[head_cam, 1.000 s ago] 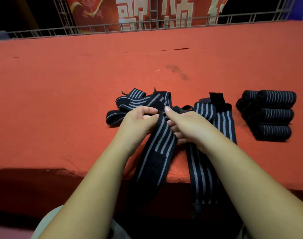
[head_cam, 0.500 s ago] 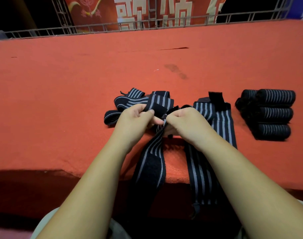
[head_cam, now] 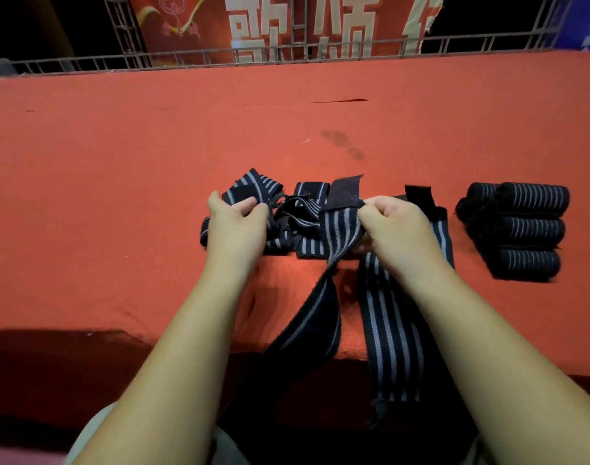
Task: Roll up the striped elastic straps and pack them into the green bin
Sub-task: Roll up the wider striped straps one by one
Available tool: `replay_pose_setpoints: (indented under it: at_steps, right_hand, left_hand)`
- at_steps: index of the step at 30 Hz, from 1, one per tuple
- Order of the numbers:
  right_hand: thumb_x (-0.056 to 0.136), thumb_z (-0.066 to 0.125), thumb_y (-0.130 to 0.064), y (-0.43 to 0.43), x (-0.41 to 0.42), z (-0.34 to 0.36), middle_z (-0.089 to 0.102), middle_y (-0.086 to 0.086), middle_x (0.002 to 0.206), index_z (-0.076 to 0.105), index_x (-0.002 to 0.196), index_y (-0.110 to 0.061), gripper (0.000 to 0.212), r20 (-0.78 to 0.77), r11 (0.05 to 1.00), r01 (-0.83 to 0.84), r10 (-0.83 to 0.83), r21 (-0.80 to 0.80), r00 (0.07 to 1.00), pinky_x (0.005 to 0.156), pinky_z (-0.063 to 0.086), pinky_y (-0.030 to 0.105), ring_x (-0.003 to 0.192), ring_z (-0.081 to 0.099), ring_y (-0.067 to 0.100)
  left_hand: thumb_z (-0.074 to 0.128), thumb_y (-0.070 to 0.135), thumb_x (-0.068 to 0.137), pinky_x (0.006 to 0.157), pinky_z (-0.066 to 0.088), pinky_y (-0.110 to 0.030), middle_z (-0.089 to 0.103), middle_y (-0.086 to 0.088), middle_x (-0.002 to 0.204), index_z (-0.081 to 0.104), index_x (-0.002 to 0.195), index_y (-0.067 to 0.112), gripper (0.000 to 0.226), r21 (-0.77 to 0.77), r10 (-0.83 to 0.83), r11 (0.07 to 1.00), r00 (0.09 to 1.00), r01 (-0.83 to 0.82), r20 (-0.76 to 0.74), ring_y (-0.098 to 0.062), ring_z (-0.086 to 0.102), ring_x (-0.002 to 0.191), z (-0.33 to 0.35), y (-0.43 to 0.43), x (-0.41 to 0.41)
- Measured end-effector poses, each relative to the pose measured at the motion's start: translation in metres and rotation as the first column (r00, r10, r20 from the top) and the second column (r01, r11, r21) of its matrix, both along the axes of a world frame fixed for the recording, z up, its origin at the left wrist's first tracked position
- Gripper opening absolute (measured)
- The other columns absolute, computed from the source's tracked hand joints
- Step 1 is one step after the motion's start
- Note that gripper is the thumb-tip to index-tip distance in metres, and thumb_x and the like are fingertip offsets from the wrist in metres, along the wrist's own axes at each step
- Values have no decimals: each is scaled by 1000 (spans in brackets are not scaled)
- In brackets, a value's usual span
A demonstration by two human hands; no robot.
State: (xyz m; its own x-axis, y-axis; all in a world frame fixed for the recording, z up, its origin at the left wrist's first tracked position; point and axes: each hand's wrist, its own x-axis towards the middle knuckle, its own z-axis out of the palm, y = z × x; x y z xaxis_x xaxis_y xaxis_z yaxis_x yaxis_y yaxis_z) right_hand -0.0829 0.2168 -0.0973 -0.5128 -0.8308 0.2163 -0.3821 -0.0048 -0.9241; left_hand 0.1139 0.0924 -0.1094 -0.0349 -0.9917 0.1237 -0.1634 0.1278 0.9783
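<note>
Striped straps (head_cam: 307,243) lie in a loose heap on the red table (head_cam: 119,196), and the left hand (head_cam: 236,229) curls its fingers round the left part of the heap. Just beside it, the right hand (head_cam: 392,226) pinches the top end of a long strap (head_cam: 337,226) that hangs over the table's near edge, next to a second strap (head_cam: 390,323). Rolled straps (head_cam: 528,229) sit stacked at the far right, well apart from both hands.

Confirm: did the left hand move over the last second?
Yes. The left hand moved left, away from the stack of rolled straps, off the hanging strap the right hand grips, and now grips the loose strap pile.
</note>
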Motion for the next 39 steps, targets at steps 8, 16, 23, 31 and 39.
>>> replay_pose_setpoints:
  at_steps: [8, 16, 23, 31, 39]
  right_hand:
    - [108, 55, -25, 23, -14, 16, 83, 2, 107, 80, 111, -20, 25, 190, 982, -11, 48, -189, 981, 103, 58, 57, 106, 78, 24]
    - [113, 51, -23, 60, -30, 39, 82, 0, 103, 76, 109, -23, 25, 207, 972, 66, -18, -225, 978, 93, 63, 45, 96, 78, 17]
    - [106, 67, -21, 93, -46, 41, 82, 8, 103, 71, 122, -12, 19, 304, 977, 8, 59, -214, 951, 72, 63, 31, 87, 78, 18]
    - [100, 71, -26, 105, -78, 30, 82, 3, 93, 76, 106, -25, 8, 185, 975, 179, -153, -131, 971, 84, 62, 47, 89, 80, 25]
    - [105, 61, -41, 77, -104, 14, 80, -4, 104, 72, 110, -28, 17, 39, 994, 70, -73, 89, 997, 96, 60, 54, 97, 77, 20]
  left_hand:
    - [62, 32, 110, 91, 62, -47, 79, -4, 117, 73, 125, 19, 23, 32, -566, 824, 820, 566, 82, -20, 78, 95, 35, 60, -23]
    - [64, 27, 109, 66, 48, -34, 55, -10, 71, 69, 86, 17, 26, -16, -681, 718, 708, 695, 187, -25, 54, 63, 56, 92, -43]
    - [62, 27, 111, 55, 52, -25, 55, -1, 67, 67, 92, 16, 22, 102, -729, 683, 684, 723, 34, -13, 51, 56, 62, 120, -70]
    - [60, 22, 107, 69, 60, -34, 78, 1, 91, 75, 106, 15, 16, 69, -460, 885, 840, 461, 289, -14, 70, 74, 36, 97, -87]
    - [69, 12, 90, 110, 46, -34, 64, -3, 145, 61, 146, 17, 57, -186, -175, 864, 626, 467, 760, -24, 56, 138, 11, 37, -107]
